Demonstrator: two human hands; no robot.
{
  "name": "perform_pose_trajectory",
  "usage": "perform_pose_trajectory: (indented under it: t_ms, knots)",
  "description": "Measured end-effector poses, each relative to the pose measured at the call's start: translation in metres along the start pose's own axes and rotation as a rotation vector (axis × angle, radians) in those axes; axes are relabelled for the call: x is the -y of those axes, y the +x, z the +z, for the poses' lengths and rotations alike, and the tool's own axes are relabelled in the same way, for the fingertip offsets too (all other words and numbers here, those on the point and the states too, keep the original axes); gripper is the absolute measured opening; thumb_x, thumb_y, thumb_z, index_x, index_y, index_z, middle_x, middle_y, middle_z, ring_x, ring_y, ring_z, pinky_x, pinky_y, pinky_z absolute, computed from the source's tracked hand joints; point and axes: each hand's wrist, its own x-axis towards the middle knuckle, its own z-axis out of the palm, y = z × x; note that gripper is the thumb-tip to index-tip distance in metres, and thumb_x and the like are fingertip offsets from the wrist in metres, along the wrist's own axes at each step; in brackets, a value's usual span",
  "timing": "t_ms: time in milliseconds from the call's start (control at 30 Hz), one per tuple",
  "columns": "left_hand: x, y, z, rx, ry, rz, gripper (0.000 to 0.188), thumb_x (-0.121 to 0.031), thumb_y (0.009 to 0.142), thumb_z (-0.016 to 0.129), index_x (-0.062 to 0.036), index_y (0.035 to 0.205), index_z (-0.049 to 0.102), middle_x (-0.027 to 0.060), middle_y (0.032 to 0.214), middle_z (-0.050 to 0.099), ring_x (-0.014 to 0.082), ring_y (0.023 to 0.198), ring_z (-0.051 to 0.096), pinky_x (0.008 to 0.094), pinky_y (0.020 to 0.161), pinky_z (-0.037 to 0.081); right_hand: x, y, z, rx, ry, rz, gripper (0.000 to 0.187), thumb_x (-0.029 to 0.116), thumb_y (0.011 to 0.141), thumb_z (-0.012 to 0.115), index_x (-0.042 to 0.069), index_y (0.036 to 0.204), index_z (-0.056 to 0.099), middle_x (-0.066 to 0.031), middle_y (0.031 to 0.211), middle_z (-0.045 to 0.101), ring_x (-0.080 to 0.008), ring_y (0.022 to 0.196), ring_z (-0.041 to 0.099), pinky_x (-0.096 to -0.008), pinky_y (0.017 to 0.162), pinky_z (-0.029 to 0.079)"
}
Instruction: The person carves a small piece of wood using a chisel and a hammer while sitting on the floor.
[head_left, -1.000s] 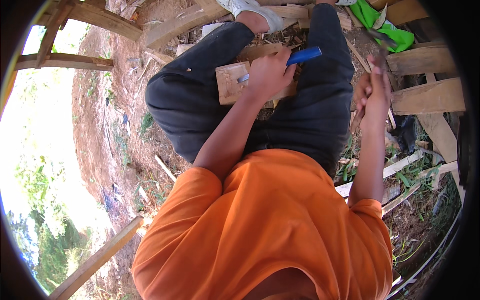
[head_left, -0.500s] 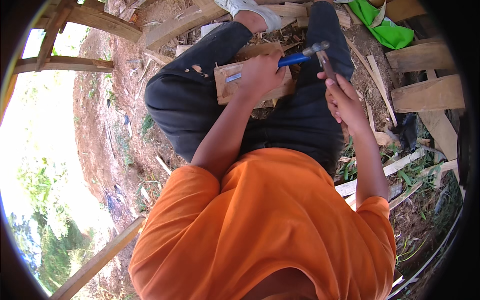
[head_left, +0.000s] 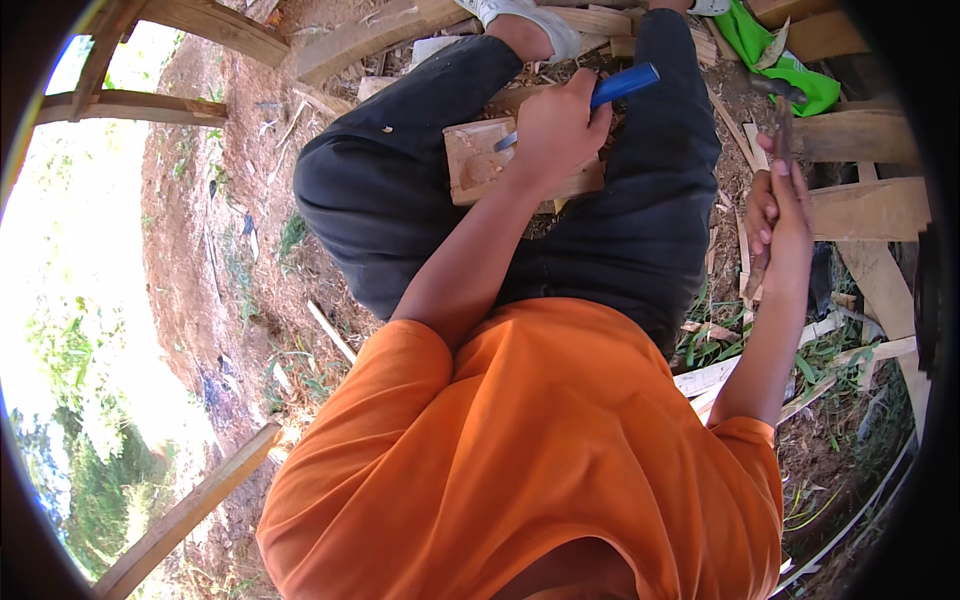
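Observation:
My left hand [head_left: 560, 128] is closed round a chisel [head_left: 627, 84]. Its blue handle sticks out to the right of the fist, and its metal blade slants down left onto a wooden block [head_left: 470, 168]. The block lies between my thighs, with a shallow cut-out in its upper face beside the blade tip. Off to the right, my right hand [head_left: 785, 215] grips a hammer [head_left: 783, 135] by its brown handle. The hammer's metal head points away from me, apart from the chisel and near a bright green bag.
Wooden boards [head_left: 868, 210] stand along the right side, with the green bag [head_left: 800, 75] beyond them. Offcuts and splinters litter the soil around my legs. A long beam [head_left: 190, 510] slants at lower left, and a timber frame [head_left: 130, 107] stands at upper left.
My right hand has swung the hammer right, away from the chisel handle. My left hand and the chisel have shifted slightly right, and the chisel handle now tilts up more.

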Motion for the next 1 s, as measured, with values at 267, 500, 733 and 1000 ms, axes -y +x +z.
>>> perform_pose_trajectory:
  t_ms: [267, 500, 733, 1000]
  knots:
    - [0.001, -0.002, -0.004, 0.019, -0.012, -0.011, 0.022, -0.025, 0.086, 0.069, -0.0062, 0.094, 0.061, 0.0180, 0.069, 0.068, 0.0410, 0.067, 0.069, 0.0524, 0.063, 0.055, 0.013, 0.014, 0.030, -0.175, 0.127, -0.256, 0.041, 0.030, 0.109, 0.050, 0.005, 0.141, 0.052, 0.0070, 0.066, 0.034, -0.0018, 0.045, 0.031, -0.0202, 0.038, 0.028]
    - [0.006, -0.002, -0.002, 0.132, 0.084, -0.013, 0.021, -0.025, 0.087, 0.068, -0.0069, 0.094, 0.060, 0.0177, 0.073, 0.069, 0.0406, 0.067, 0.069, 0.0525, 0.063, 0.056, -0.018, 0.012, 0.044, 0.078, 0.000, -0.075, 0.036, 0.030, 0.110, 0.047, 0.008, 0.138, 0.053, 0.0071, 0.065, 0.036, -0.0010, 0.046, 0.034, -0.0197, 0.039, 0.029]
    - [0.015, -0.008, -0.004, 0.131, 0.101, -0.032, 0.021, -0.027, 0.087, 0.068, -0.0081, 0.096, 0.063, 0.0163, 0.070, 0.068, 0.0398, 0.066, 0.069, 0.0518, 0.063, 0.056, -0.042, 0.017, 0.041, 0.187, -0.129, 0.106, 0.037, 0.030, 0.109, 0.048, 0.005, 0.136, 0.053, 0.0058, 0.067, 0.037, -0.0013, 0.045, 0.034, -0.0194, 0.038, 0.029]
    - [0.018, -0.012, -0.008, 0.190, 0.141, -0.030, 0.023, -0.029, 0.085, 0.069, -0.0085, 0.094, 0.064, 0.0160, 0.068, 0.067, 0.0395, 0.066, 0.069, 0.0516, 0.063, 0.056, -0.055, 0.016, 0.050, 0.190, -0.136, 0.177, 0.036, 0.029, 0.108, 0.050, 0.005, 0.135, 0.053, 0.0055, 0.068, 0.036, -0.0015, 0.045, 0.034, -0.0201, 0.038, 0.030]
